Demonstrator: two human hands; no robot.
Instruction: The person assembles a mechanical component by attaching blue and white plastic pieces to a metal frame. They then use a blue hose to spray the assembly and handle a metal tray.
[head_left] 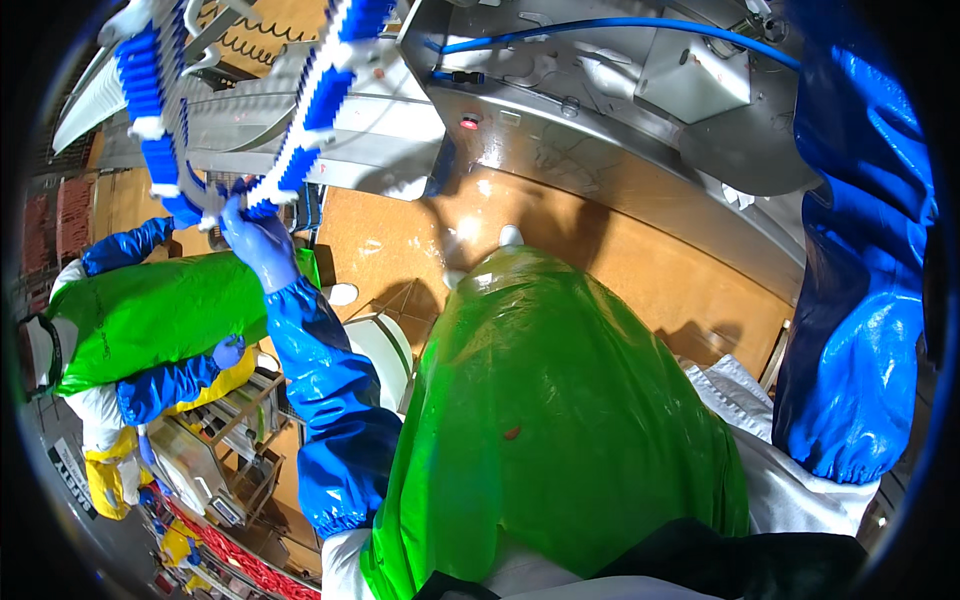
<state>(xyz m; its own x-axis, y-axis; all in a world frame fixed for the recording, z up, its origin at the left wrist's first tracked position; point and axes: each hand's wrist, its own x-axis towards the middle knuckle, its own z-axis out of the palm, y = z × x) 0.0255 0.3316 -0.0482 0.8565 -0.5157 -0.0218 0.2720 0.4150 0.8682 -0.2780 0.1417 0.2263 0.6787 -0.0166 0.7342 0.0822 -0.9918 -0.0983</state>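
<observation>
My left hand (pixel 258 245), in a thin blue-violet glove, reaches up and forward at the left. Its fingers are closed around the low end of a blue-and-white segmented plastic belt (pixel 325 100), which looks like a modular conveyor belt and hangs in a loop. The belt's upper part runs out of the picture. My right arm, in a shiny blue sleeve (pixel 850 250), rises along the right side. The right hand lies beyond the upper edge, so what it touches is hidden. A wet green apron (pixel 570 430) covers my front, with a small reddish scrap on it.
A steel machine (pixel 600 130) with a blue hose (pixel 620 22) fills the upper right. Another person in a green apron (pixel 160 310) is close at my left. Below them are a cart (pixel 230 440) and a red band (pixel 250 565). The orange floor (pixel 390 225) is wet.
</observation>
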